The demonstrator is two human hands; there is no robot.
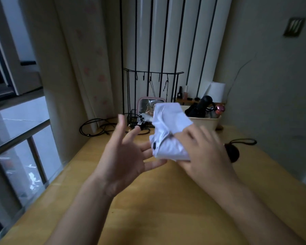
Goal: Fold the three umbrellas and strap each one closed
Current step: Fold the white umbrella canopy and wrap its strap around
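Your right hand (203, 152) is wrapped round the white umbrella (168, 128), folded & bunched, held up over the wooden table (166, 209) w/ the canopy end pointing away from you. A black handle (232, 152) w/ wrist loop shows just past your right knuckles. Your left hand (124, 156) is spread wide, palm toward the fabric, fingertips just beside it; can't tell if they touch. Behind, a black umbrella (200, 106) sits in the beige bin (205, 122).

Both bare forearms stretch up from the bottom edge, at 7 and 5 o'clock. The left hand (125, 156) is spread wide, fingers straight, palm facing 3 o'clock. The right hand (203, 152), blurred, back to the camera, grips a white umbrella (168, 121).
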